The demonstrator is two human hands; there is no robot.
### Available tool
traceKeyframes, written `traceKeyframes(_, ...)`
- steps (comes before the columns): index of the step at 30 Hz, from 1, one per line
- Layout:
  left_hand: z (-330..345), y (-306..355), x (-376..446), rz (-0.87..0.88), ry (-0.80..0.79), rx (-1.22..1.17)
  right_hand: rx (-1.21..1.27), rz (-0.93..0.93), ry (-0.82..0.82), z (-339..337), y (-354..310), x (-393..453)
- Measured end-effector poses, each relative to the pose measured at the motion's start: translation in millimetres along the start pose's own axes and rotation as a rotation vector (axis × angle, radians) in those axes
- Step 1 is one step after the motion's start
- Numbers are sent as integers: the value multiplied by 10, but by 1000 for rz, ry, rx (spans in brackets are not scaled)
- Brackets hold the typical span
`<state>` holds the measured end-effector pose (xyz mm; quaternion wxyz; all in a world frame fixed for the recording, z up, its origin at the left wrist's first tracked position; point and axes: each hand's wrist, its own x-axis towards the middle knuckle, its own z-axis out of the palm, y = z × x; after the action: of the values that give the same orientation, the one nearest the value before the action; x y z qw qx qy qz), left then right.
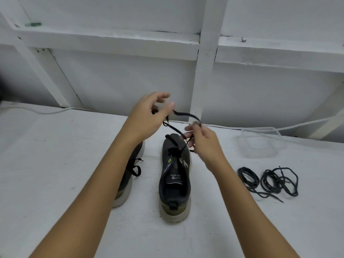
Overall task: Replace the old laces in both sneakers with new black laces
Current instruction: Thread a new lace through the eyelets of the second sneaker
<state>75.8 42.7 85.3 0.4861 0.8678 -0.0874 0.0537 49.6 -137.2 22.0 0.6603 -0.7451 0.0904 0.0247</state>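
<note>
**Pulling the flat lace out of the middle sneaker**

Holding both hands raised above the toe of the sneaker in the centre of the frame, the person works on its flat black lace. The right hand pinches the lace between thumb and fingers, just above the right side of the toe. The left hand is higher and more to the left; its fingers are curled loosely near the other part of the lace, but the blur does not let me tell if it really grips it. The two hands are apart, with the lace forming a loop between them.

The sneaker stands with its heel toward the bottom of the frame and its toe toward the wall, so its long axis runs away from the person. Some lace is still crossed in the eyelets near the tongue. I judge that the next pull must go upward and away along this axis, and the right hand is the nearer one to the eyelets.

The second sneaker is left of it, partly hidden behind the left forearm, and still carries its lace. Two bundles of new black laces lie at the right on the white table, near a clear plastic container
</note>
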Motion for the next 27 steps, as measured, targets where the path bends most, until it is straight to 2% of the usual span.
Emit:
traceKeyframes(1, 35, -126, 2, -33, 62, 187, 57, 73, 86, -75, 14, 26)
traceKeyframes(3, 144, -337, -53, -90, 146, 349, 93, 212, 236, -218, 96, 68)
traceKeyframes(5, 288, -495, -132, -110, 63, 369, 94, 294, 320, -307, 185, 90)
traceKeyframes(8, 519, -611, -269, -149, -219, 369, 172, 408, 306, -333, 250, 95)
traceKeyframes(11, 664, -617, -305, -194, -191, 391, 255, 420, 283, -322, 287, 116)
traceKeyframes(15, 744, -549, -276, -136, -199, 529, 69, 354, 190, -238, 323, 153)
traceKeyframes(17, 749, -516, -262, -218, -174, 341, 48, 312, 188, -191, 321, 166)
traceKeyframes(19, 715, -466, -248, -402, -174, -31, 13, 263, 202, -162, 327, 170)
traceKeyframes(21, 639, -413, -224, -476, -201, -293, -237, 149, 118, -156, 332, 167)
traceKeyframes(23, 545, -343, -202, -408, -209, -397, -476, 39, -61, -123, 316, 123)
traceKeyframes(25, 471, -263, -170, -309, -207, -419, -589, 5, -218, -51, 252, 76)
traceKeyframes(27, 422, -163, -140, -213, -223, -448, -657, -53, -294, 42, 180, 43)
